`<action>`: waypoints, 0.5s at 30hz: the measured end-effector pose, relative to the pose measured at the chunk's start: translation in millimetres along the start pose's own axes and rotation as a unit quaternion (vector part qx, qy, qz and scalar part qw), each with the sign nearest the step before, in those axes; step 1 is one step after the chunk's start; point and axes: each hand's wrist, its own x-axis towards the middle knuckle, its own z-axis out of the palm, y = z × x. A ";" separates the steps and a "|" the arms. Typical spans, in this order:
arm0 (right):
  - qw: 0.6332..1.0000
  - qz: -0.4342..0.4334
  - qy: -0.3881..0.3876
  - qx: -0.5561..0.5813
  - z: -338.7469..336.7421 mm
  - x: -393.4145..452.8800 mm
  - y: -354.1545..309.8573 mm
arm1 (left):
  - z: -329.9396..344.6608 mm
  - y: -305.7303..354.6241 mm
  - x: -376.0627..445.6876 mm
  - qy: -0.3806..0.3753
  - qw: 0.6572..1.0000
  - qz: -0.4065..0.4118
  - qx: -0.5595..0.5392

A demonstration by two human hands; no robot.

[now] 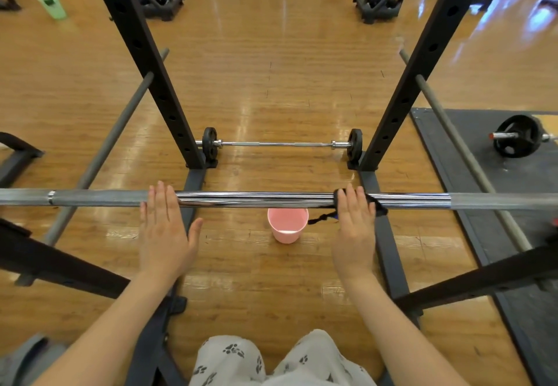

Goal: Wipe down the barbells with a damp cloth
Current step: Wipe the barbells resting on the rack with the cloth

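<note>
The barbell runs crosswise on the rack, straight ahead. On it, the right hand presses the dark cloth with flat fingers; the left hand rests open, bare, further left.

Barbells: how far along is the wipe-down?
Nothing looks finished. In hand: the right hand presses a dark cloth flat on the racked barbell; the left hand lies flat on it too. Left: that bar's knurled ends and the floor barbell.
</note>
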 end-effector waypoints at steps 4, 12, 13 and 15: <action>0.999 -0.020 -0.029 -0.004 -14.9 0.5 23.6 | -3.5 -0.9 1.8 -0.005 1.000 0.004 0.007; 0.999 0.042 0.007 0.009 -1.1 -0.7 16.6 | -8.5 -17.3 6.4 -0.018 0.997 0.055 0.043; 1.000 0.022 -0.012 0.016 -1.8 -2.4 13.7 | -10.9 -19.9 6.4 -0.018 0.996 0.080 0.042; 0.999 -0.006 -0.037 0.006 -10.1 -1.9 20.2 | -15.0 -25.1 6.2 -0.014 0.991 0.132 0.029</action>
